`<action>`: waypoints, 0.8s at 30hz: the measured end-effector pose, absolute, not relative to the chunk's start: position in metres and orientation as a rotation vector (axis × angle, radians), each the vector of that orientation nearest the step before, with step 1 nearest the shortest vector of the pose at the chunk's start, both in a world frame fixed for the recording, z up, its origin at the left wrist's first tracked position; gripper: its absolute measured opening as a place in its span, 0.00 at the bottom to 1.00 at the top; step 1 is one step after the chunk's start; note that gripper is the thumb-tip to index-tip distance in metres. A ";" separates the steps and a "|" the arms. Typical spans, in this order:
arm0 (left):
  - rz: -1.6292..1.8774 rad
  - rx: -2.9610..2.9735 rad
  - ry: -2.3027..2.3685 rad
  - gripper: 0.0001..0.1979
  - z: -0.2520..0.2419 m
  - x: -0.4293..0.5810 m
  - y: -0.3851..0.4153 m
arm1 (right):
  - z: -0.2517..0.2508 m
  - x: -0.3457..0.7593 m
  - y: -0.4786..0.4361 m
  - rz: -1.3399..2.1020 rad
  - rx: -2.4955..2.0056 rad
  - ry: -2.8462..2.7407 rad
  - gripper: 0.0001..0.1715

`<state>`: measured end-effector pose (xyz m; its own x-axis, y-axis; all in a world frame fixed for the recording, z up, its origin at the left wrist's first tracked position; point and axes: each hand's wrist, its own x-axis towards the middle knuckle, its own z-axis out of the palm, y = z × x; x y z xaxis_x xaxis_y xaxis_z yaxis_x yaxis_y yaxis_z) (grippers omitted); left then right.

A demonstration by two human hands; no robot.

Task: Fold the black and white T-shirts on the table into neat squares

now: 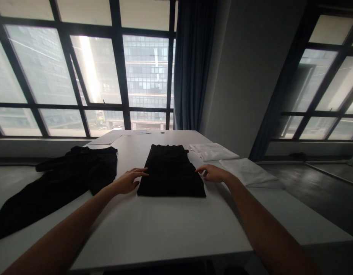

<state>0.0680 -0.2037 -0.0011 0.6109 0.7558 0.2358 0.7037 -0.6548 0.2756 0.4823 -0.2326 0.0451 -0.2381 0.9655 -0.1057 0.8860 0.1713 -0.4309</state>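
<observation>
A folded black garment lies in the middle of the white table. My left hand rests at its left edge, fingers stretched out and touching the cloth, holding nothing. At the garment's right edge lies my right hand, its fingers also extended toward the fabric and open. Both forearms reach in from the near edge of the table.
A loose pile of black clothing sprawls over the table's left side. Two folded white cloths lie to the right. Papers sit at the far edge. Large windows and a dark curtain stand behind.
</observation>
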 end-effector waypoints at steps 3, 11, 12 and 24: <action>0.433 2.775 1.049 0.28 0.006 0.068 -0.209 | 0.043 0.477 -0.234 0.556 -1.759 -2.332 0.35; 0.468 2.793 1.026 0.23 0.021 0.080 -0.222 | 0.038 0.472 -0.229 0.421 -1.586 -2.341 0.31; 0.475 2.781 1.028 0.24 0.021 0.080 -0.224 | 0.037 0.474 -0.228 0.458 -1.651 -2.339 0.33; 0.541 2.799 1.094 0.26 0.004 0.081 -0.211 | 0.028 0.465 -0.227 0.451 -1.491 -2.268 0.20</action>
